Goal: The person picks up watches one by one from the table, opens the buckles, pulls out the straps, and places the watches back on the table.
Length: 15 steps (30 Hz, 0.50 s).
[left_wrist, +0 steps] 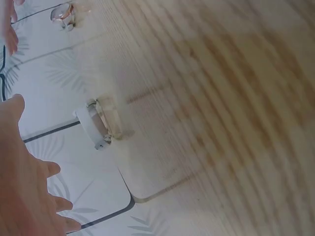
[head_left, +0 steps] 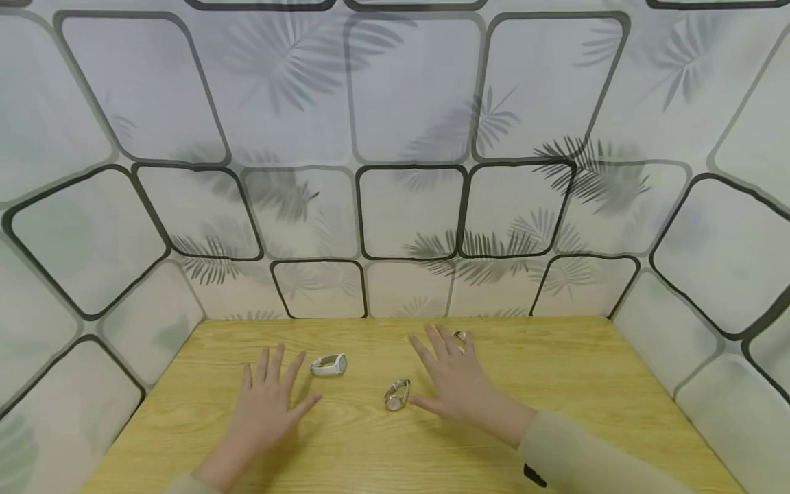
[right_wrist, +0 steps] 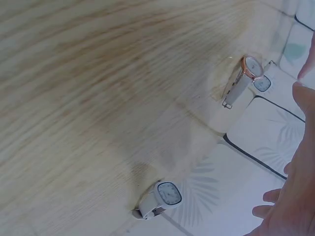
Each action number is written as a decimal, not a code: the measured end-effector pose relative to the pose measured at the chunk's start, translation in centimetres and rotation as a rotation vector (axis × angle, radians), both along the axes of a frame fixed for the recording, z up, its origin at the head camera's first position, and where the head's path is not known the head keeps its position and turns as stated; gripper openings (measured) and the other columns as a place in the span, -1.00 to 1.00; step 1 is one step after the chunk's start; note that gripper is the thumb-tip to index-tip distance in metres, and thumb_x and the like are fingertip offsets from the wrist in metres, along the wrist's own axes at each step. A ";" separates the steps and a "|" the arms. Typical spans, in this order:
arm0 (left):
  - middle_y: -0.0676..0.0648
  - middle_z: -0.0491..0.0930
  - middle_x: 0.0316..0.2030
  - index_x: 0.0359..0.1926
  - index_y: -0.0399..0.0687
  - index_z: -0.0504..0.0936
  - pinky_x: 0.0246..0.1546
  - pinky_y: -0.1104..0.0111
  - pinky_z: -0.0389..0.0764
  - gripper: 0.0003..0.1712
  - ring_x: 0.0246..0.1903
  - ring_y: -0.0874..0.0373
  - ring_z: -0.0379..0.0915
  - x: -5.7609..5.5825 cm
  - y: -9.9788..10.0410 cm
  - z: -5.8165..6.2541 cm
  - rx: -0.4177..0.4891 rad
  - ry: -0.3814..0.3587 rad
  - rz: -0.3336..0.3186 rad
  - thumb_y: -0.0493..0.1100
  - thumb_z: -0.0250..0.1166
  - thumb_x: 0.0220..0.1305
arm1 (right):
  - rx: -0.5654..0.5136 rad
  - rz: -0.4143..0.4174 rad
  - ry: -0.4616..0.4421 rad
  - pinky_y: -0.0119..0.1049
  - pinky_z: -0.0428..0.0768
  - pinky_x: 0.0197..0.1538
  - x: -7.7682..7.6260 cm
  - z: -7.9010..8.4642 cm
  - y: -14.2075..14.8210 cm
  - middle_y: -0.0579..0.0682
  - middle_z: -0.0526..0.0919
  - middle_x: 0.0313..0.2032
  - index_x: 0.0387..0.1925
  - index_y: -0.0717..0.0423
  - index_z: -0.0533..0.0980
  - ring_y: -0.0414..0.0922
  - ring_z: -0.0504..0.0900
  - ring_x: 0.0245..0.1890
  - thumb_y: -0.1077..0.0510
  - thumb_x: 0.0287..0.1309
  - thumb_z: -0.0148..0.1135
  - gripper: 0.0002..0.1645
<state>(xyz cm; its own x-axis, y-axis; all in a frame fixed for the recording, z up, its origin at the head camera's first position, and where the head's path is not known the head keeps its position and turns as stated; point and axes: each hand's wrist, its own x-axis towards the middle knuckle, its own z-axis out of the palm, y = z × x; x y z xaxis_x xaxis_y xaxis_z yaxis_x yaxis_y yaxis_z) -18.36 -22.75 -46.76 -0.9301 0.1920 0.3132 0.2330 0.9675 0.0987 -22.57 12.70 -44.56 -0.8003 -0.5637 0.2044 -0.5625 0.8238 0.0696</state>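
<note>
My left hand (head_left: pixel 264 403), fingers spread and straight, hovers over the wooden table left of a white wristwatch (head_left: pixel 329 365). That watch stands on its side, its strap forming a loop, also seen in the left wrist view. On the other side, my right hand (head_left: pixel 455 385) is spread with its thumb pointing at a rose-gold wristwatch (head_left: pixel 396 396) with a pale strap. Partly hidden behind the right fingers lies a third wristwatch (head_left: pixel 459 335); the right wrist view shows its squarish dial (right_wrist: pixel 170 193) and white strap. Neither hand holds anything.
The yellow wood-grain table (head_left: pixel 345 453) runs back to a pale wall covering (head_left: pixel 407 213) with dark rounded outlines and leaf prints. Similar covering encloses the left and right sides. A light sleeve (head_left: pixel 586 453) covers the right forearm, with a small black piece at its edge.
</note>
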 end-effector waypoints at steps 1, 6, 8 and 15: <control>-0.48 0.26 0.53 0.54 -0.05 0.41 0.40 -0.55 0.20 -0.06 0.50 -0.58 0.15 -0.1 -0.1 0.0 0.000 0.004 0.001 0.41 0.29 0.37 | 0.000 0.000 0.005 0.65 0.23 0.43 -0.1 0.0 -0.3 0.31 0.13 0.63 0.69 -0.01 0.06 0.35 0.18 0.60 -0.56 0.25 0.26 0.25; -0.49 0.28 0.52 0.54 -0.07 0.41 0.41 -0.52 0.22 -0.09 0.50 -0.57 0.16 -0.6 -0.5 0.1 0.008 0.013 -0.002 0.36 0.30 0.39 | -0.026 -0.009 -0.012 0.64 0.25 0.42 -0.8 0.6 -1.7 0.31 0.12 0.63 0.69 0.00 0.09 0.33 0.17 0.62 -0.55 0.25 0.27 0.24; -0.49 0.26 0.52 0.54 -0.09 0.41 0.43 -0.51 0.21 -0.10 0.50 -0.56 0.15 -0.9 -0.6 0.1 0.008 0.015 -0.004 0.33 0.32 0.40 | -0.036 -0.014 -0.033 0.64 0.23 0.43 -1.1 0.7 -2.3 0.29 0.10 0.64 0.69 -0.02 0.07 0.30 0.14 0.64 -0.55 0.26 0.28 0.24; -0.52 0.28 0.50 0.53 -0.11 0.42 0.44 -0.50 0.21 -0.11 0.49 -0.57 0.18 -1.8 -1.0 0.3 0.008 0.013 0.001 0.33 0.30 0.41 | -0.041 -0.004 -0.067 0.51 0.22 0.53 -2.6 0.3 -4.3 0.27 0.09 0.65 0.70 -0.02 0.03 0.25 0.12 0.65 -0.54 0.28 0.26 0.24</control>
<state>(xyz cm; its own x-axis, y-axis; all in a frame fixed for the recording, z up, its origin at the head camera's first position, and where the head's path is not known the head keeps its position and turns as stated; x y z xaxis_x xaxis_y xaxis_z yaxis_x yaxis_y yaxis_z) -20.12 -23.76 -46.47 -0.9260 0.1888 0.3270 0.2336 0.9668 0.1034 -25.18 8.36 -44.24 -0.8153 -0.5524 0.1734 -0.5612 0.8277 -0.0018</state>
